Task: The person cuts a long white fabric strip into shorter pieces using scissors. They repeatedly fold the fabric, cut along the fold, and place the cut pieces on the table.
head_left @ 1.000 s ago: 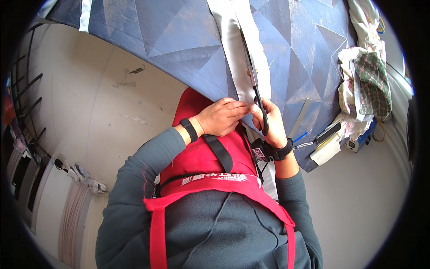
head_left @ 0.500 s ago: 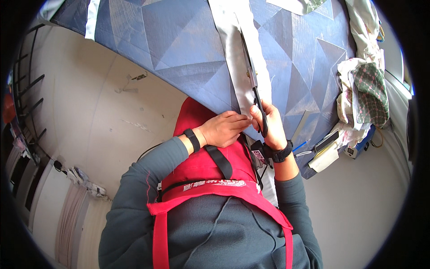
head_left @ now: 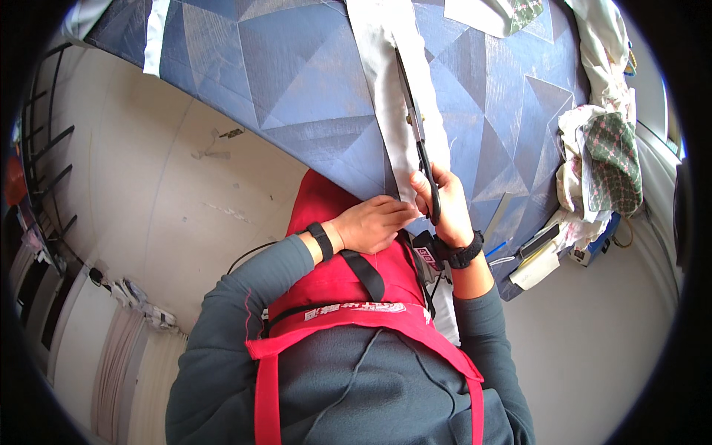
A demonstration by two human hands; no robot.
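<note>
A long white fabric strip (head_left: 383, 89) runs across the blue patterned table cover and over its near edge. Black-handled scissors (head_left: 412, 111) lie lengthwise along the strip, blades pointing away from me. My right hand (head_left: 451, 211) grips their handles, with the thumb through one loop. Beside it, my left hand (head_left: 376, 225) is at the near table edge, its fingers pressed together on the strip's left side. Its fingertips almost meet the right hand, and the exact pinch is partly hidden.
On the right of the table cover (head_left: 311, 89) lie a ruler (head_left: 498, 213), a phone (head_left: 539, 239), a yellowish paper pad (head_left: 535, 268) and a blue pen (head_left: 496, 248). Floral fabric (head_left: 612, 159) is heaped at the right edge. Another white strip (head_left: 154, 37) hangs at the far left.
The table and the things on it sit slightly lower in view. My left hand has shifted slightly down; the right hand stays on the scissors, with little other movement.
</note>
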